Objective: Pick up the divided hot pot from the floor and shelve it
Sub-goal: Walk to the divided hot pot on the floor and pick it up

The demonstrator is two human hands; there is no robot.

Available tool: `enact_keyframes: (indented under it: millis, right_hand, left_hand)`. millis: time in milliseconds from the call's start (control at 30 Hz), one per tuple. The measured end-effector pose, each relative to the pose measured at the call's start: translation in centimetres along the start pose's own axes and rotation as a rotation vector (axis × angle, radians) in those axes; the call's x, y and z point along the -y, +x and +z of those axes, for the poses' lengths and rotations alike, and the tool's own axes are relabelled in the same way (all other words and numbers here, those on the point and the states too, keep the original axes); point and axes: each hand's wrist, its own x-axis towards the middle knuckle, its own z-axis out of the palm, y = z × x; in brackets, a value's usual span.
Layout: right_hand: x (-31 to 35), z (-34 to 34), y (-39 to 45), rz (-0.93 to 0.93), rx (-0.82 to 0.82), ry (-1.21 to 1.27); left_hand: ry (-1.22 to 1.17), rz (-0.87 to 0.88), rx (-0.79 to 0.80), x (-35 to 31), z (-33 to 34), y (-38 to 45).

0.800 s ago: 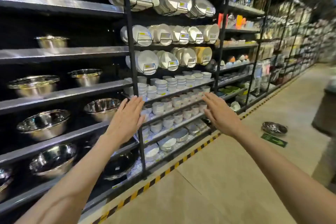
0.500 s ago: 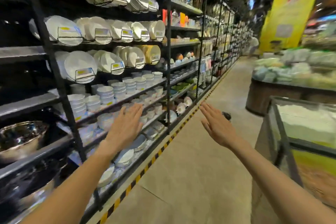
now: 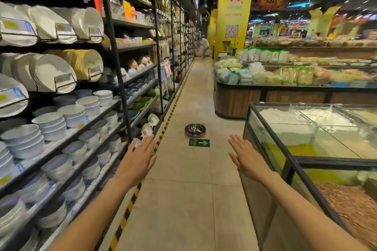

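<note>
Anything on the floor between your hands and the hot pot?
Head view: only bare floor tile and a green arrow sticker, just short of the hot pot. Left hand and right hand are empty.

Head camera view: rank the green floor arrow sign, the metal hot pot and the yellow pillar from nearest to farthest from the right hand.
From the right hand, open and empty:
1. Green arrow sign, on the floor just ahead, to its left.
2. Hot pot, on the floor right behind the sign.
3. Yellow pillar, far down the aisle.
</note>
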Motion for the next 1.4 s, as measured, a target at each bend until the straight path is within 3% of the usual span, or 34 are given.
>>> enact_keyframes:
  millis: [367, 1400]
  right_hand:
    - [-4.8, 7.1, 22.5, 0.167, -0.001, 0.011]
    - [-38.8, 38.1, 102.2, 0.420, 0.240, 0.158]
  left_hand:
    - [-0.088, 0.113, -0.002, 9.0, 10.6, 25.1]
    - [-0.298, 0.070, 0.283, 21.2, 50.9, 108.3]
